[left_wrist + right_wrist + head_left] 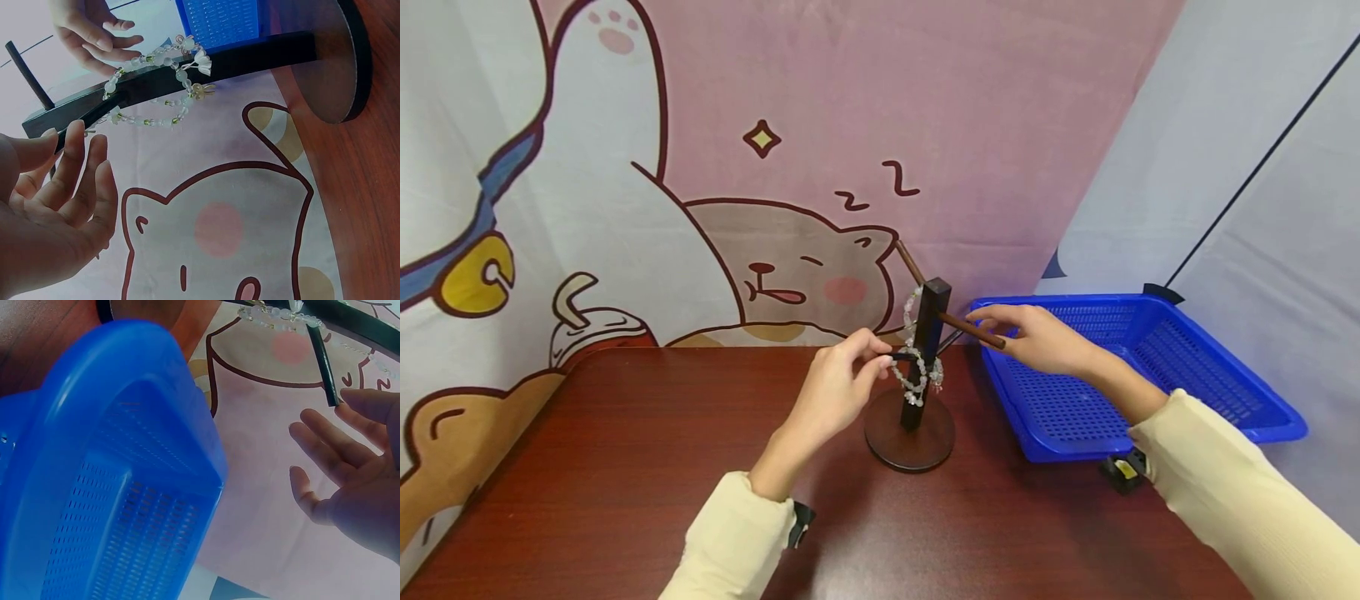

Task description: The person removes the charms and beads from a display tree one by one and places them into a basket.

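Observation:
A dark jewelry stand (928, 333) with a round base stands upright on the table, pegs sticking out from its square post. Between thumb and index finger, my left hand (838, 379) pinches the outer end of a black peg (94, 117). A beaded bracelet (919, 385) of pale, clear beads hangs around that peg against the post. Another bracelet (937, 375) with small charms dangles on the right of the post, and a bead strand (909, 310) hangs higher up. My right hand (1037, 337) is spread loosely, its fingertips right at the end of a peg (322, 365) in the right wrist view.
A blue perforated plastic basket (1037, 437) sits right of the stand, under my right forearm. Behind the reddish-brown table (647, 467) hangs a cartoon-printed cloth (1000, 125). A small black device (1123, 471) is at the right sleeve.

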Tool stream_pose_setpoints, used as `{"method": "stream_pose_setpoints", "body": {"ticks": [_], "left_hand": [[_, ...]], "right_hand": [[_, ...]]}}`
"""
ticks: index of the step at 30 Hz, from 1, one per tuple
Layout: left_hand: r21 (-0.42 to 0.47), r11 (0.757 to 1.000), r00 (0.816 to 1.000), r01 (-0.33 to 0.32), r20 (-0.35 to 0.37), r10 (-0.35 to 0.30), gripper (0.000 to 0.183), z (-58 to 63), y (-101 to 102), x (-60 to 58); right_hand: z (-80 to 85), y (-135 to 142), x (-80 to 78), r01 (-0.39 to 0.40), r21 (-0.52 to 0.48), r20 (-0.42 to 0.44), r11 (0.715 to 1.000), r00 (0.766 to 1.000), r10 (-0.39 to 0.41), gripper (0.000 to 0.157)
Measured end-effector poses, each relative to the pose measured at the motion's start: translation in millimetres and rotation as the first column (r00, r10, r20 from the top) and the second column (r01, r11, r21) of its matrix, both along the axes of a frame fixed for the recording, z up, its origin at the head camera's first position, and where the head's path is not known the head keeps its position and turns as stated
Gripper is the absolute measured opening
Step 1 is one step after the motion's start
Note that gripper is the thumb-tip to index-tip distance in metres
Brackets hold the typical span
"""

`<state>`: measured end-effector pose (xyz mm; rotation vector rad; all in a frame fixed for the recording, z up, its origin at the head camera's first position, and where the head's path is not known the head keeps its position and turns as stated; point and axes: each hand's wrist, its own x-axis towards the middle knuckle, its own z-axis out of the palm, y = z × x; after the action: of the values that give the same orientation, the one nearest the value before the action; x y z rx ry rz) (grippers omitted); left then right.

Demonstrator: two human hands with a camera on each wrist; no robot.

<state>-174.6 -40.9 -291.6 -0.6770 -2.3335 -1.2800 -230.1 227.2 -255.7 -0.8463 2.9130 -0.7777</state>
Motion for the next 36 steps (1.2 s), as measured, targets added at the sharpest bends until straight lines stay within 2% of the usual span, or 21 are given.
{"method": "stream_pose_setpoints", "body": {"ticks": [7,16,22,36], "left_hand": [[-0.035,0.999,0.999,-0.023,-0.035,0.022,0.004,0.0,0.2,-0.3],[-0.103,0.991,0.994,-0.08,-0.084,0.071,0.004,2.7,0.0,0.0],[-0.112,0.99,0.994,-0.085,-0.078,0.077,0.004,5.0,-2.2,-1.1],[-0.101,0.988,0.991,-0.12,-0.065,0.114,0.006,7.1,-8.7,-9.8]], "right_hand": [[0.5,-4.2,-0.9,0.004,-0.012,0.0,1.0,1.0,-0.004,0.038],[-2.5,-2.4,0.6,-0.009,-0.025,-0.024,1.0,1.0,0.008,0.024],[-4.7,0.3,4.2,-0.021,-0.063,0.002,0.998,1.0,0.021,0.02],[-7.4,0.3,16.2,-0.031,-0.092,-0.058,0.995,0.998,0.026,0.013]]}}
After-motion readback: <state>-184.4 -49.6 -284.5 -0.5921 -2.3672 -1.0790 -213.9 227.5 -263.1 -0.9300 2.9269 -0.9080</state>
